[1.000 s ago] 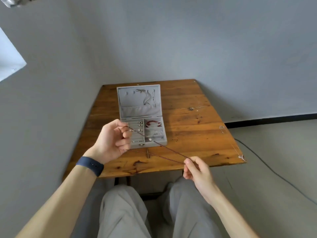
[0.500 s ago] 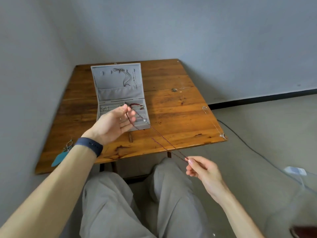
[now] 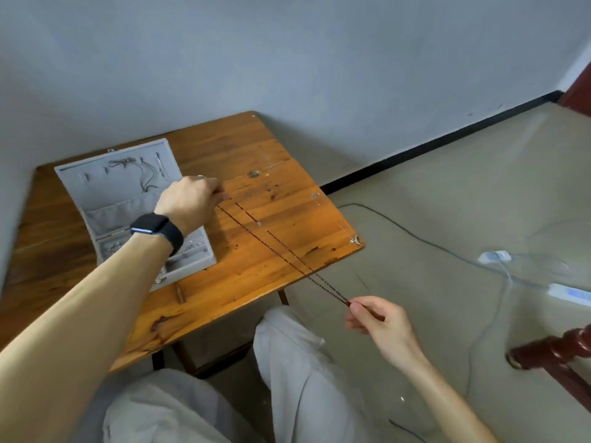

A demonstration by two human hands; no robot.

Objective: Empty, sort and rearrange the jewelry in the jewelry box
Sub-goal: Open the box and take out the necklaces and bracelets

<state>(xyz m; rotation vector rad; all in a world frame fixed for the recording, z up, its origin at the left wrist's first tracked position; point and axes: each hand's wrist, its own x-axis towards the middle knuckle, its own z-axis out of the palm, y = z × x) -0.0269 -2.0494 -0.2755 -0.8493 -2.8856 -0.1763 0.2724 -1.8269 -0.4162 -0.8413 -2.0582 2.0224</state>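
Dark-red bead necklace (image 3: 289, 259) is stretched taut in two strands over the wooden table (image 3: 249, 276) & past its front-right edge. L hand (image 3: 188, 203), black watch (image 3: 158, 231) on the wrist, is curled round one end just beside the grey jewelry box (image 3: 96, 193); back of hand is up, so exact finger grip can't be told. R hand (image 3: 380, 321) pinches the other end btw thumb & fingertips, off the table, above the floor. Box is open, lid tilted back w/ thin chains inside. A silver chain (image 3: 354, 240) lies by the table's right edge.
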